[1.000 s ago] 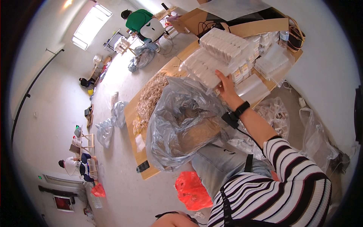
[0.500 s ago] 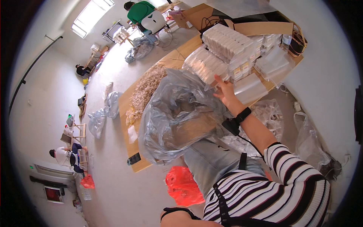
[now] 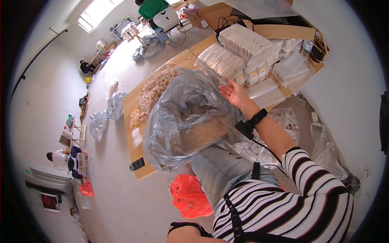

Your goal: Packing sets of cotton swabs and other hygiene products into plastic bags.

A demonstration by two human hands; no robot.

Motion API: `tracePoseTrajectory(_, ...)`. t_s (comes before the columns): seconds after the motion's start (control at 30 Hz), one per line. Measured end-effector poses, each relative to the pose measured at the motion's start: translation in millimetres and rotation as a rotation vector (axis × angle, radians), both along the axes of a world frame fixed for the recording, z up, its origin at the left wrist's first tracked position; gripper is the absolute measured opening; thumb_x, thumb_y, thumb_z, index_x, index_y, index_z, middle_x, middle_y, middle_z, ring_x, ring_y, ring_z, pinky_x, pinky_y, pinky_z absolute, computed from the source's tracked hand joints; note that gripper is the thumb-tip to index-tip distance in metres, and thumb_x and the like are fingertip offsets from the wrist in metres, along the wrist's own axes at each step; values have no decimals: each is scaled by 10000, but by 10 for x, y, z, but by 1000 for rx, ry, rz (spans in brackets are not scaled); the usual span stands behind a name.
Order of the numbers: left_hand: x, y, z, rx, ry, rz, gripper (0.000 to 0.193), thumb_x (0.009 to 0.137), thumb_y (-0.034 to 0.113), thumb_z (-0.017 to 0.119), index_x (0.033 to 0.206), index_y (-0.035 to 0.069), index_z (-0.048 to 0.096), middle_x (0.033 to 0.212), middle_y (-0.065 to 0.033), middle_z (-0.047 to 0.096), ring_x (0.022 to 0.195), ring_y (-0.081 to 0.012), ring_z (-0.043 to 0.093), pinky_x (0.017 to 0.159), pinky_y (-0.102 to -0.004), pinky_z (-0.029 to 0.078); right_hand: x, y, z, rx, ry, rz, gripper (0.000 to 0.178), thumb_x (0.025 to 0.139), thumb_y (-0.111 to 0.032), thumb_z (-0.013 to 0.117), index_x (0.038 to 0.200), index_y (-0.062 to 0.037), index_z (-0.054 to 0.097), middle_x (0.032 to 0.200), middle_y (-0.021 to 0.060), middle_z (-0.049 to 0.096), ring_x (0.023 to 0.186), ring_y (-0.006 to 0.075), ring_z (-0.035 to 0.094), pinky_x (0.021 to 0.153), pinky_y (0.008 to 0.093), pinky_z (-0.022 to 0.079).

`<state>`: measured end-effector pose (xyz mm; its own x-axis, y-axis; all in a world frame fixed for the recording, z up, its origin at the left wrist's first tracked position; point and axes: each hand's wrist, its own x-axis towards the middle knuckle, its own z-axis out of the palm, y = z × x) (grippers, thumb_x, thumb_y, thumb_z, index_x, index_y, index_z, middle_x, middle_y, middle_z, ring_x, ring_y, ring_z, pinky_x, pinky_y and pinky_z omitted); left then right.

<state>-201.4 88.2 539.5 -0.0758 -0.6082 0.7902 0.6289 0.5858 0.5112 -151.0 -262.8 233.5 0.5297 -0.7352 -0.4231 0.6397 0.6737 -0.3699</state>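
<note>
My right hand [image 3: 234,94] is open with its fingers stretched out, and I see nothing held in it. It hovers at the right rim of a large grey plastic bag [image 3: 166,121]; whether the fingertips touch the film I cannot tell. The bag gapes toward me at the table's near edge, with brown material partly visible inside. Just beyond the hand, stacked clear-wrapped packets [image 3: 221,60] stand on the wooden table [image 3: 129,109]. Of my left arm, only a bare part with a black strap shows at the lower edge; that hand is out of the picture.
A heap of pale brown shredded material [image 3: 156,87] lies left of the bag, near a dark phone-like slab [image 3: 137,164]. Clear plastic sheets [image 3: 265,94] rest right of my hand. A red bag [image 3: 190,196] sits on the floor by my legs. Other people work farther off.
My right hand has drawn slightly left, away from the wrapped packets and toward the grey bag's rim, its fingers now pointing more leftward. The whole view has shifted a little.
</note>
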Motion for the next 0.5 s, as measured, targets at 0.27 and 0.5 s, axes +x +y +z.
tracePoseTrajectory(0.27, -40, 86, -7, 98, 15, -21, 238, 975, 107, 505, 1095, -85, 580, 575, -27, 486, 440, -124, 398, 431, -274, 236, -1160, 665, -1092, -40, 259, 219, 211, 909, -181, 594, 1052, -28, 562, 1105, 143, 643, 1007, 256, 639, 833, 355, 527)
tracePoseTrajectory(0.5, -10, 209, -216, 86, 17, -123, 223, 937, 59, 535, 1098, -91, 572, 581, -40, 489, 441, -134, 399, 429, -279, 239, -2124, 1246, -1730, 166, 434, 156, 190, 898, -150, 574, 1043, -28, 563, 1099, 136, 647, 976, 249, 647, 769, 331, 521)
